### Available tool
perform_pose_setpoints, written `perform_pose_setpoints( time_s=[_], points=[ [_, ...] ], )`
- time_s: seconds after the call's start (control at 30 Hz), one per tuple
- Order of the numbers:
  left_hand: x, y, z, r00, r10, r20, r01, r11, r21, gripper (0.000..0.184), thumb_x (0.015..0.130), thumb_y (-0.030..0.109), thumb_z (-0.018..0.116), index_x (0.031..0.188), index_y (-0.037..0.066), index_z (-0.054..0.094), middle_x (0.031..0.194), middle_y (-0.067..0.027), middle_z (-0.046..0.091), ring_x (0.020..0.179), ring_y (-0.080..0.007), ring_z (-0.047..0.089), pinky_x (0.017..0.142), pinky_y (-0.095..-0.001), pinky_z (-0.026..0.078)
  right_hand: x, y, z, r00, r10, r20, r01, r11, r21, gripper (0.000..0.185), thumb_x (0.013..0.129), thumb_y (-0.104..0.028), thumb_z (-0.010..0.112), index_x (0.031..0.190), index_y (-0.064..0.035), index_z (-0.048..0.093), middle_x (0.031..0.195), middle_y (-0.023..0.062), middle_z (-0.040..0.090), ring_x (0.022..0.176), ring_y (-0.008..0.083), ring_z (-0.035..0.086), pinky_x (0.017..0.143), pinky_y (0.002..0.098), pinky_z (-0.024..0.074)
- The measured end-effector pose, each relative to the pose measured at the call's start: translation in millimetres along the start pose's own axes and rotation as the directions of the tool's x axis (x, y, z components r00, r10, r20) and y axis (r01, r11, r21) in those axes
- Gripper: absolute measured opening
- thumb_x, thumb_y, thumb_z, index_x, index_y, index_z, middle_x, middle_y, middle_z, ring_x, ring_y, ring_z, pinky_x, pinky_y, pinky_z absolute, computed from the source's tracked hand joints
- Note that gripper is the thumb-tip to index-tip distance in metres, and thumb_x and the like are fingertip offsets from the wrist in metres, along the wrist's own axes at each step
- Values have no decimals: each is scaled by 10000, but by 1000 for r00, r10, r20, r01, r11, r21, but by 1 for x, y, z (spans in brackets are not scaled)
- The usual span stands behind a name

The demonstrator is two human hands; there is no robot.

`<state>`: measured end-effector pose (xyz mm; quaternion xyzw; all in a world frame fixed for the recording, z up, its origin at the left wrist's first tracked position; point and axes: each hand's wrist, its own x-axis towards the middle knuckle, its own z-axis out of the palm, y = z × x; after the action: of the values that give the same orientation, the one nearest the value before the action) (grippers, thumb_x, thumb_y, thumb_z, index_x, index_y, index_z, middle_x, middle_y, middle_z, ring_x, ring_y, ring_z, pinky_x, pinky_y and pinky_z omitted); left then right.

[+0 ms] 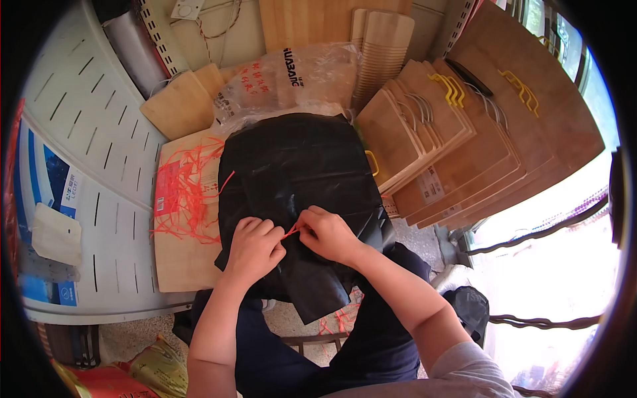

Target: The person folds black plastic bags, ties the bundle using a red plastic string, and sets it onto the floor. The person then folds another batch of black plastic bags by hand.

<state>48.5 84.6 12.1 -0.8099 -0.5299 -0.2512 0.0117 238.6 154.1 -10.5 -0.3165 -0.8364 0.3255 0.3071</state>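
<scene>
A large black plastic bag (292, 156) lies spread in front of me, its near end hanging down over my lap. My left hand (255, 247) and my right hand (325, 232) meet close together above its lower part. Between them runs a short piece of red plastic string (290, 231), pinched in the fingers of both hands. Whether the string goes around the bag's plastic cannot be made out. A tangle of the same red strings (192, 182) lies just left of the bag on a wooden board (174, 265).
Wooden boards (478, 159) with yellow handles stand stacked at the right. Behind the bag is a clear printed plastic wrapper (292, 79) and a washboard (385, 53). A slotted metal panel (99, 132) stands at the left. More red string lies on the floor.
</scene>
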Motion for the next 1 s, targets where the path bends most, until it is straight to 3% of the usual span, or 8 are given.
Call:
perform_pose_setpoints(
  time_s=[0.3,0.4,0.43,0.5,0.63,0.7,0.8,1.0],
  points=[
    [-6,-7,0,998,-55,34,55,998,-19,154,715,85,673,716,67,520,710,-71,493,725,-273,563,745,-407,457,1,8,1,999,-14,34,16,998,-59,105,782,-73,639,869,-33,597,790,144,590,738,344,640,654,417,528],
    [-14,-18,0,905,-425,-28,406,880,-246,350,785,259,764,748,41,492,695,-95,495,654,-307,552,566,-405,441,1,11,-4,998,51,-29,-50,998,25,287,850,-95,688,1098,9,590,842,119,632,801,228,673,705,311,547],
    [-15,-24,3,885,-465,-9,452,864,-222,334,802,224,778,793,29,507,706,-68,538,578,-178,530,543,-313,439,1,10,-3,998,52,-27,-51,998,26,287,850,-95,688,1098,9,590,842,119,632,801,228,673,705,311,547],
    [-16,-24,4,748,-640,179,659,682,-318,337,823,244,769,951,22,550,746,-77,601,609,-146,568,570,-289,458,1,6,-1,979,203,15,-203,966,160,369,838,-143,700,1130,27,552,884,173,654,791,296,680,694,352,549],
    [-14,-21,7,707,-647,285,702,594,-392,410,861,242,737,1129,11,530,851,-87,644,703,-113,599,631,-267,474,3,4,1,932,362,-15,-346,901,260,449,845,-198,724,1150,69,532,829,135,668,734,228,672,668,310,532],
    [-14,-21,12,736,-636,232,579,414,-703,445,852,210,747,1165,4,507,872,-99,661,787,-123,633,682,-281,482,7,6,0,841,516,160,-500,631,594,399,852,-241,734,1096,33,575,755,40,644,673,131,606,613,265,492],
    [-5,-11,3,709,-639,299,499,155,-853,375,883,194,720,1154,8,540,922,-48,653,866,-97,600,763,-249,457,11,4,-12,798,432,419,-599,492,632,321,884,-267,717,1071,-28,613,817,-9,633,656,47,509,588,218,421],
    [-8,-12,7,741,-486,463,564,76,-823,183,935,183,658,1027,31,613,925,11,620,853,-46,535,748,-213,411,11,6,-16,847,428,315,-503,452,737,313,881,-310,723,1013,-44,621,852,-3,638,722,58,537,646,218,440]
  ],
)
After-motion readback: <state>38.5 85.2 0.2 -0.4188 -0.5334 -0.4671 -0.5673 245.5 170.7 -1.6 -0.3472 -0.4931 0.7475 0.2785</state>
